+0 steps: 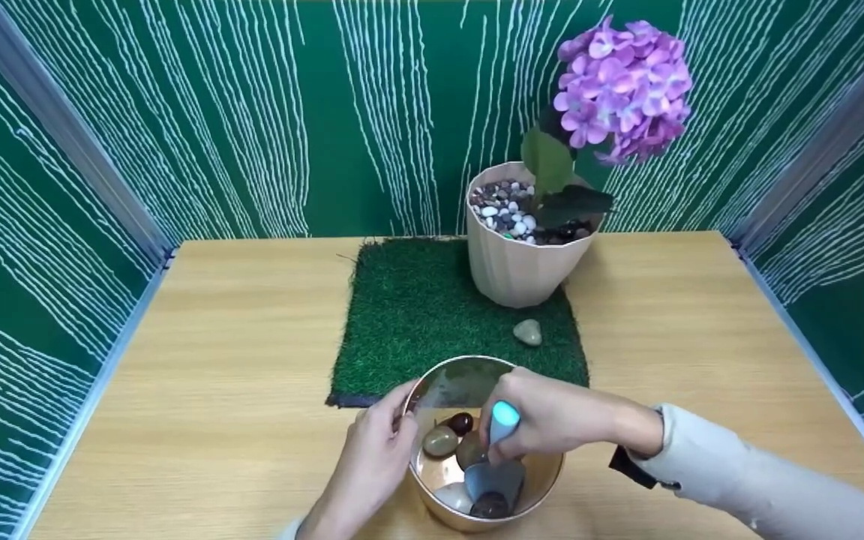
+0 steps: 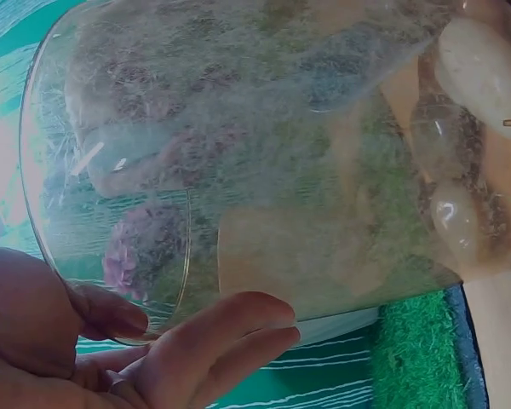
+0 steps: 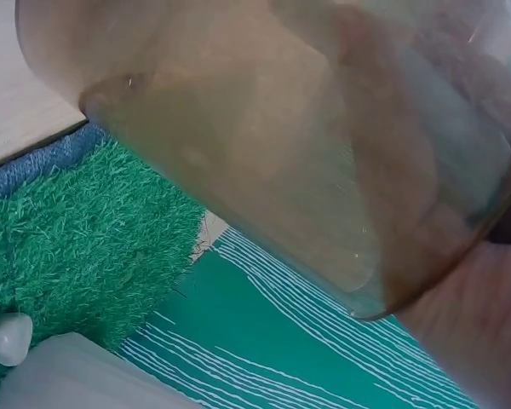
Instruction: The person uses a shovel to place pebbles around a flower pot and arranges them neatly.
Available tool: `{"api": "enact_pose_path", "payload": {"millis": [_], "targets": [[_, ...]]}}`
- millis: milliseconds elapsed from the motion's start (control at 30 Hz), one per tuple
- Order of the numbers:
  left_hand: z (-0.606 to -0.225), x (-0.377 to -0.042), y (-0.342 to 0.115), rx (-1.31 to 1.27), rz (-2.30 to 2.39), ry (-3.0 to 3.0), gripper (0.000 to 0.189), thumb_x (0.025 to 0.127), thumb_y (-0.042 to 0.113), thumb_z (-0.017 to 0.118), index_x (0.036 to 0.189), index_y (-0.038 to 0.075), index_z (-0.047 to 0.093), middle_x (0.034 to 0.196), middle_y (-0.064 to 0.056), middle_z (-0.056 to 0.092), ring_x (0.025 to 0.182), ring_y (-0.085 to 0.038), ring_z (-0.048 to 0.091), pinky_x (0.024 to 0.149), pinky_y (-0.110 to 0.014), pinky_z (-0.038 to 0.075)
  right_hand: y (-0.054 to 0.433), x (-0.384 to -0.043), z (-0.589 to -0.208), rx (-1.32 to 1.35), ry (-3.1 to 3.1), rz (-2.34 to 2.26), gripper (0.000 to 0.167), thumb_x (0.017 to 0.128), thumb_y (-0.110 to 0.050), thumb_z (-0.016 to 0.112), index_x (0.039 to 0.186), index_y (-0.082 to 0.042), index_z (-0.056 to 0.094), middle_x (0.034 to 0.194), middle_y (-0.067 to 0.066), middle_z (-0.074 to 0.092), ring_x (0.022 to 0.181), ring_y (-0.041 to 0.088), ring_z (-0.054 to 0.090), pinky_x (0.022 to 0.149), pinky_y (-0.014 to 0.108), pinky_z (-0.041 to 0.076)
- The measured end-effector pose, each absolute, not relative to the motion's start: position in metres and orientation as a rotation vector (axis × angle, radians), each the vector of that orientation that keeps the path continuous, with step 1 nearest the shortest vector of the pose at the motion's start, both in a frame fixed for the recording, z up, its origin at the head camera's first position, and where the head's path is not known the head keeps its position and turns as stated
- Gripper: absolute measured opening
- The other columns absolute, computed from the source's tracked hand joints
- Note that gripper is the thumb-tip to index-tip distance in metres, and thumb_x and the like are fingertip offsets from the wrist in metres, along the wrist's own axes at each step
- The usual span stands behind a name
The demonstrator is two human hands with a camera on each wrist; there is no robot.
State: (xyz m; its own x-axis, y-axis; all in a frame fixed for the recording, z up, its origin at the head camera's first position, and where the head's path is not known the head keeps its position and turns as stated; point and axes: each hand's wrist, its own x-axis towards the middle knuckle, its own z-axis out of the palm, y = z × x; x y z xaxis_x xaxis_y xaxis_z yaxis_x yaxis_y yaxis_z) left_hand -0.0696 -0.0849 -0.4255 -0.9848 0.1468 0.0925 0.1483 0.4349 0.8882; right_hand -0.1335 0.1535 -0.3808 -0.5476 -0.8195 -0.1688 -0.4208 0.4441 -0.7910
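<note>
A clear, amber-tinted container [image 1: 432,390] stands on the table with several smooth stones in it. Among them are a greenish-tan stone [image 1: 440,441], a dark red stone [image 1: 461,423] and a pale stone [image 1: 453,496]. My left hand [image 1: 369,454] grips the container's rim on the left, thumb and fingers on either side of the wall. Reaching down inside, my right hand [image 1: 548,416] holds a small trowel [image 1: 505,418] by its grey, turquoise-tipped handle. The grey-blue blade points down among the stones, beside a dark stone [image 1: 490,505]. Through the scratched wall, the left wrist view shows the blade [image 2: 349,64] blurred.
Behind the container lies a green turf mat [image 1: 409,315]. On it stand a ribbed beige pot [image 1: 511,270] with pebbles and a purple hydrangea [image 1: 627,90], and a loose stone [image 1: 528,332]. Green panels with white lines [image 1: 252,112] wall in the wooden table [image 1: 214,390].
</note>
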Motion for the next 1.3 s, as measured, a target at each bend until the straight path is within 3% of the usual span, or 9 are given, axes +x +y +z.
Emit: {"api": "enact_pose_path", "payload": {"millis": [333, 533, 633, 767, 900, 1000, 1100, 1300], "targets": [[-0.425, -0.071, -0.086, -0.274, -1.639, -2.676, 0.047, 0.099, 0.002, 0.051, 0.144, 0.003, 0.062, 0.13, -0.018, 0.073, 0.115, -0.026, 0.067, 0.1, -0.05, 0.057, 0.156, -0.135, -0.378, -0.916, 2.055, -1.14, 0.015, 0.083, 0.009, 0.072, 0.093, 0.002, 0.08, 0.083, 0.008, 0.079, 0.07, 0.006, 0.072, 0.064, 0.028, 0.064], [-0.425, -0.07, -0.085, -0.266, -1.652, -2.669, 0.046, 0.1, 0.002, 0.052, 0.145, 0.002, 0.062, 0.134, -0.019, 0.07, 0.126, -0.032, 0.065, 0.105, -0.051, 0.054, 0.161, -0.139, -0.377, -0.865, 1.983, -1.231, 0.016, 0.087, 0.008, 0.07, 0.101, 0.01, 0.077, 0.089, 0.019, 0.079, 0.076, 0.029, 0.079, 0.066, 0.034, 0.065], [-0.426, -0.07, -0.085, -0.278, -1.661, -2.666, 0.045, 0.1, 0.002, 0.053, 0.145, 0.002, 0.062, 0.134, -0.019, 0.07, 0.124, -0.032, 0.066, 0.104, -0.05, 0.055, 0.164, -0.141, -0.377, -0.85, 1.967, -1.252, 0.016, 0.089, 0.005, 0.071, 0.102, 0.012, 0.076, 0.092, 0.021, 0.079, 0.08, 0.041, 0.078, 0.067, 0.035, 0.065], [-0.426, -0.071, -0.088, -0.29, -1.678, -2.67, 0.046, 0.101, 0.003, 0.054, 0.146, 0.003, 0.061, 0.134, -0.018, 0.07, 0.119, -0.03, 0.067, 0.101, -0.048, 0.057, 0.168, -0.142, -0.374, -0.814, 1.965, -1.281, 0.016, 0.091, 0.002, 0.072, 0.104, 0.011, 0.076, 0.095, 0.023, 0.079, 0.082, 0.046, 0.077, 0.068, 0.035, 0.065], [-0.425, -0.073, -0.092, -0.311, -1.777, -2.67, 0.047, 0.103, 0.005, 0.053, 0.149, -0.002, 0.057, 0.136, -0.02, 0.069, 0.102, -0.022, 0.068, 0.085, -0.032, 0.06, 0.174, -0.143, -0.371, -0.749, 1.944, -1.322, 0.018, 0.092, 0.001, 0.072, 0.105, 0.013, 0.075, 0.097, 0.025, 0.078, 0.084, 0.045, 0.077, 0.07, 0.036, 0.065], [-0.424, -0.075, -0.096, -0.333, -1.895, -2.654, 0.048, 0.104, 0.005, 0.052, 0.151, -0.004, 0.053, 0.13, -0.021, 0.071, 0.079, -0.013, 0.061, 0.065, -0.022, 0.053, 0.178, -0.142, -0.368, -0.697, 1.922, -1.35, 0.02, 0.092, 0.001, 0.072, 0.106, 0.015, 0.074, 0.097, 0.027, 0.077, 0.083, 0.036, 0.079, 0.072, 0.037, 0.065], [-0.424, -0.077, -0.099, -0.353, -1.99, -2.639, 0.05, 0.105, 0.008, 0.051, 0.153, -0.004, 0.051, 0.116, -0.017, 0.075, 0.063, -0.006, 0.051, 0.054, -0.018, 0.045, 0.182, -0.142, -0.367, -0.667, 1.916, -1.374, 0.021, 0.093, 0.0, 0.07, 0.106, 0.016, 0.073, 0.097, 0.028, 0.077, 0.079, 0.024, 0.079, 0.071, 0.035, 0.065], [-0.424, -0.079, -0.102, -0.352, -2.083, -2.614, 0.052, 0.106, 0.011, 0.052, 0.155, -0.005, 0.048, 0.117, -0.015, 0.074, 0.062, -0.005, 0.05, 0.055, -0.017, 0.046, 0.19, -0.142, -0.367, -0.631, 1.903, -1.419, 0.021, 0.095, -0.003, 0.07, 0.106, 0.016, 0.072, 0.098, 0.026, 0.077, 0.075, 0.018, 0.078, 0.07, 0.034, 0.065]]}}
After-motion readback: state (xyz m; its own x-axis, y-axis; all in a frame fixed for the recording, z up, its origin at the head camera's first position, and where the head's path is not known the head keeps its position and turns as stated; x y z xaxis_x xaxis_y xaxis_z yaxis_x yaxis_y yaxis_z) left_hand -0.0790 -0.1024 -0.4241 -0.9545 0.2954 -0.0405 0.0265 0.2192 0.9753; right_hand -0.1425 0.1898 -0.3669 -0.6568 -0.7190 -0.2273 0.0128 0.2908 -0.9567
